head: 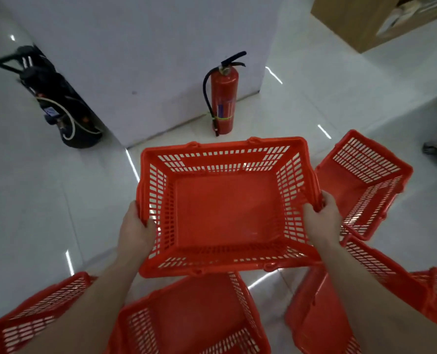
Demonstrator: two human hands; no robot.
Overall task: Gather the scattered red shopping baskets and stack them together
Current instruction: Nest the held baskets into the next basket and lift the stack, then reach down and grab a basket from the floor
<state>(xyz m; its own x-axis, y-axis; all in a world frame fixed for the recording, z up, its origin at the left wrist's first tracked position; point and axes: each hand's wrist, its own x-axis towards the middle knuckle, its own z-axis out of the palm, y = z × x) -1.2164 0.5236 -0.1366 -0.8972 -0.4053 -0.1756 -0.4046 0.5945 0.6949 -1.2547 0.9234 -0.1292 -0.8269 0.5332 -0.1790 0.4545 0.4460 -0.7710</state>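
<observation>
On a glossy white tiled floor point(46, 213) by a white wall, the left hand point(135, 231) and right hand point(322, 218) clasp opposite rims of a red basket point(225, 208) raised above other scattered baskets point(194, 320).

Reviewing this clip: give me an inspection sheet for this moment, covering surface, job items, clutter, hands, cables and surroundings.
Surface: glossy white tiled floor, with light reflections.
Job's things: held basket, upright and empty; other red baskets on the floor, including right basket and near basket; none seen nested.
Clutter: nothing seen.
Hands: left hand and right hand grip opposite short rims of the held basket.
Cables: white hose or cord on black wheeled machine.
Surroundings: fire extinguisher by white pillar; wooden shelf.
</observation>
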